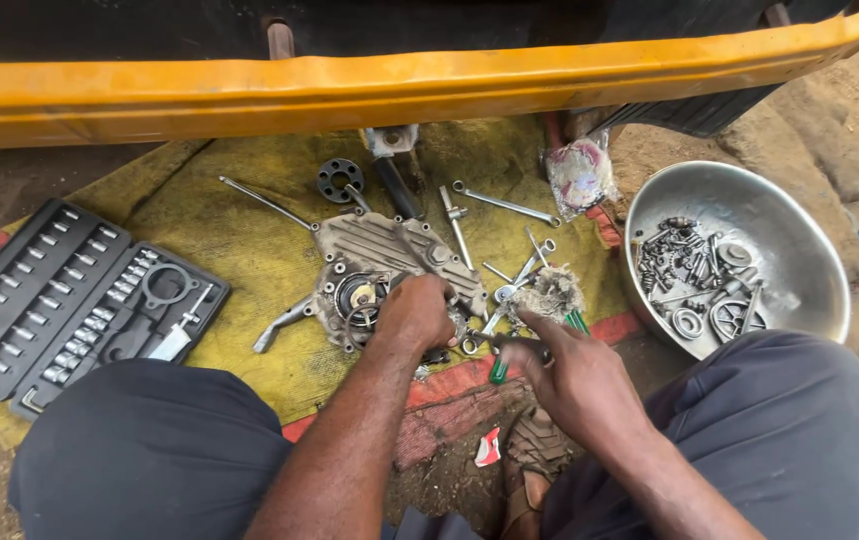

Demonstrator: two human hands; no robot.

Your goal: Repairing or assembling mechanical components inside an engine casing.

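Note:
A grey metal engine cover (381,250) with ribs lies on a yellow cloth (239,250). My left hand (416,312) rests on its near side, fingers curled down onto the casing beside a round opening (357,295). My right hand (561,372) is just to the right, closed around a green-handled tool (498,369), index finger pointing toward the casing. A wad of dirty rag (552,293) lies right beyond that hand. What the left fingertips grip is hidden.
An open black socket set (59,300) lies at left. A metal bowl (799,250) with bolts, gears and rings stands at right. Wrenches (504,204), a black round part (339,180) and a plastic bag (579,175) lie beyond. A yellow vehicle edge (399,85) overhangs.

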